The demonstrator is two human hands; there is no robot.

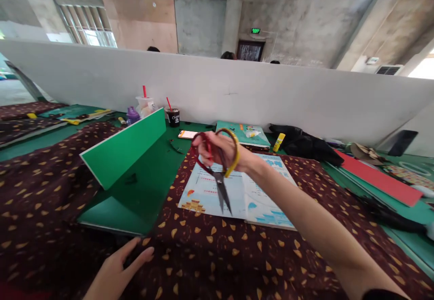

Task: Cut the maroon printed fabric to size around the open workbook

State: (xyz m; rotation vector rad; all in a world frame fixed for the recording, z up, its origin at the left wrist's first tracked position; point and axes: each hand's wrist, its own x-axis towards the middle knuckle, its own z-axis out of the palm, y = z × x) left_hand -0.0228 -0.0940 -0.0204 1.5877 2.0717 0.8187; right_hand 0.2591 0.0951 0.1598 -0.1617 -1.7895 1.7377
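My right hand (222, 148) is raised over an open booklet, its fingers through the handles of a pair of scissors (219, 178). One handle loop is red, the other yellow, and the dark blades point down, slightly parted. Beneath them the booklet (212, 198), with pale blue printed pages, lies on a dark brown cloth (237, 255) with a gold leaf pattern. Low on the left, my left hand (115, 268) rests at the cloth with thumb and fingers apart, holding nothing. Just beyond its fingertips is the near edge of a dark green glossy surface (129, 209).
A green board (130, 148) stands upright on the left. Behind it are a dark cup (173, 117) with a red straw and a purple bottle (132, 115). A phone (187, 134), a yellow glue stick (279, 142) and a red sheet (379, 178) lie farther out. A white partition (237, 87) crosses behind.
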